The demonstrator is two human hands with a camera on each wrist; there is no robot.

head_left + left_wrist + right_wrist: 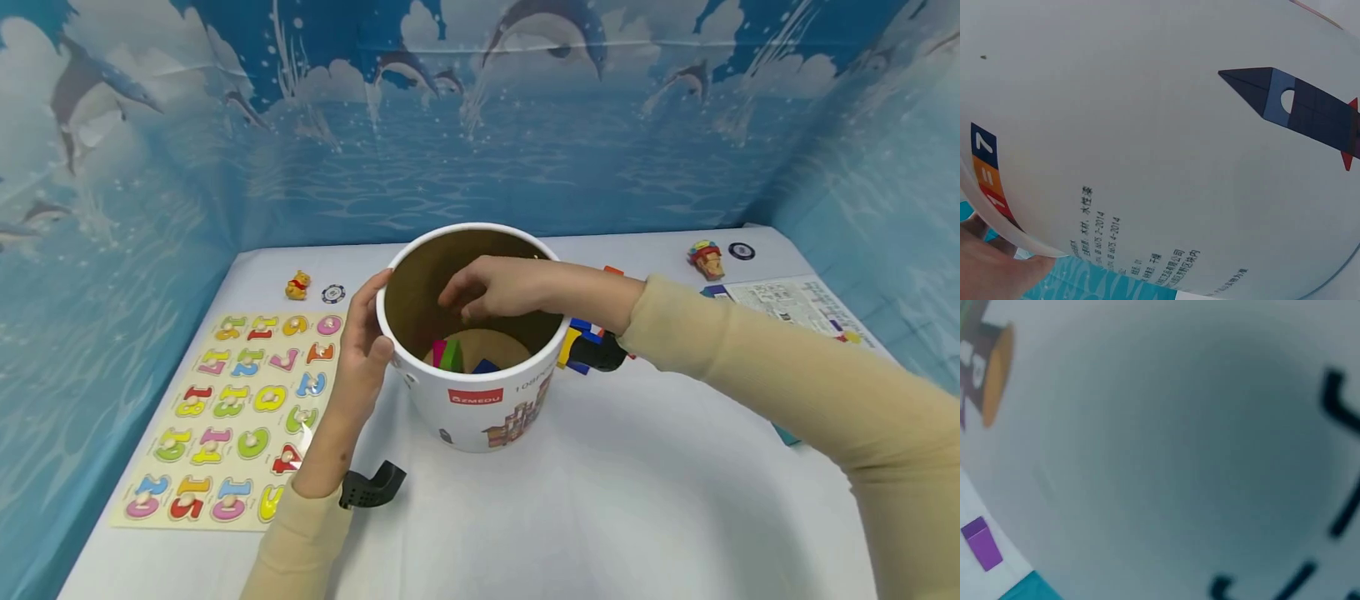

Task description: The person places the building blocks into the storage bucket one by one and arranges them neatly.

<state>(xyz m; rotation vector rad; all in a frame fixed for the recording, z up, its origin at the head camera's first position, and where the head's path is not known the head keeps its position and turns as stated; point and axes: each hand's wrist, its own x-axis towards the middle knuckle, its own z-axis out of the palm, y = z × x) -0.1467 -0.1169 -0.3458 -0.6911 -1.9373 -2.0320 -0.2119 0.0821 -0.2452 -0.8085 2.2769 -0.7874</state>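
Note:
A white bucket (427, 400) with a printed red label stands upright on the table. My left hand (362, 350) grips its left rim, thumb outside; in the left wrist view that hand (997, 269) shows at the rim beside the bucket wall (1147, 125). Over the right rim reaches my right arm, and the right hand (502, 287) hovers inside the mouth with loosely bent fingers and nothing visible in them. On the bucket floor lie a pink block (438, 352), a green block (452, 357) and a blue block (486, 367). The bucket wall (1147, 456) fills the right wrist view.
Coloured blocks (567, 346) lie right of the bucket, partly hidden by the right arm. At left is a number puzzle board (251, 400), with a bear figurine (297, 285) and a chip (333, 293) behind. A pot-shaped figurine (707, 260), dark chip (742, 251) and printed sheet (787, 302) sit at right.

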